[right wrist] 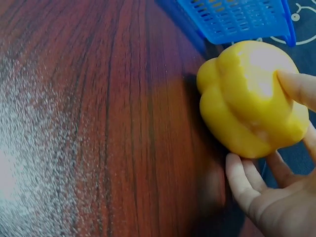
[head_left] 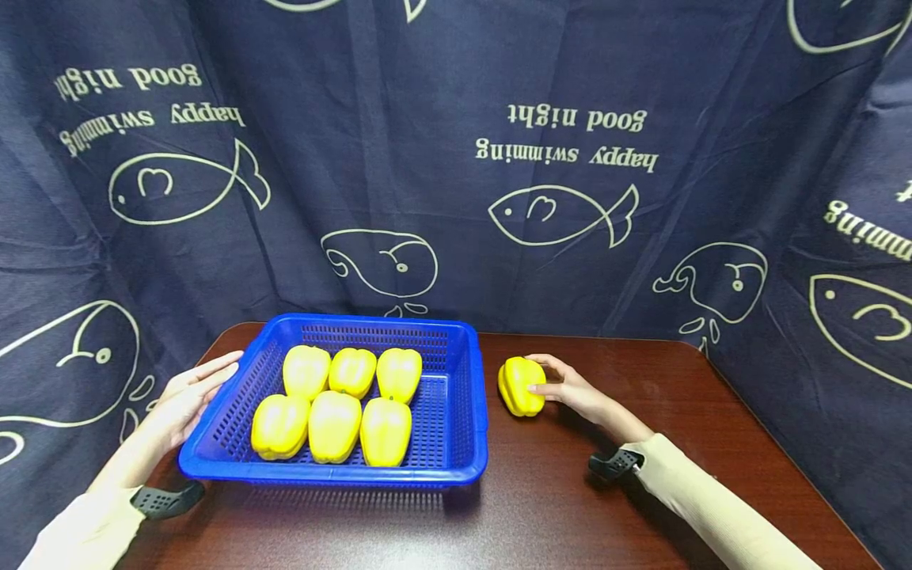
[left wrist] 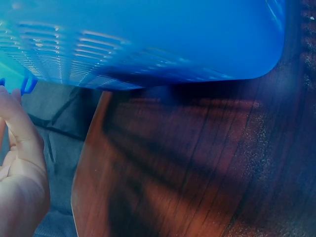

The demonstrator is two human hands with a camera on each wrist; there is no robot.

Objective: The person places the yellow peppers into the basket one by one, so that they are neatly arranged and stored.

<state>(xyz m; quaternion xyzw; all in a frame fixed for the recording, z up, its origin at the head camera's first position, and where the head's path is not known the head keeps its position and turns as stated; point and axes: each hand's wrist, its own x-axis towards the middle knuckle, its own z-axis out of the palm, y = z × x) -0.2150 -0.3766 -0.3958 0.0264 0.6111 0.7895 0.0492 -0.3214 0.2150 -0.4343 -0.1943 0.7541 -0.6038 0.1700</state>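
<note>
A yellow bell pepper (head_left: 522, 386) is at the right of the basket, and my right hand (head_left: 570, 389) grips it from its right side. In the right wrist view the thumb (right wrist: 298, 89) presses on the pepper while the other fingers lie along its lower side. Whether the pepper touches the table cannot be told. My left hand (head_left: 187, 402) rests against the left rim of a blue plastic basket (head_left: 466, 412), fingers extended; part of that hand is hidden. Inside the basket, several yellow bell peppers (head_left: 335, 426) lie in two rows.
The basket stands on a dark reddish-brown wooden table (head_left: 570, 507), towards its left side. Behind and beside the table hangs a navy curtain (head_left: 442, 158) printed with fish, whales and upside-down lettering.
</note>
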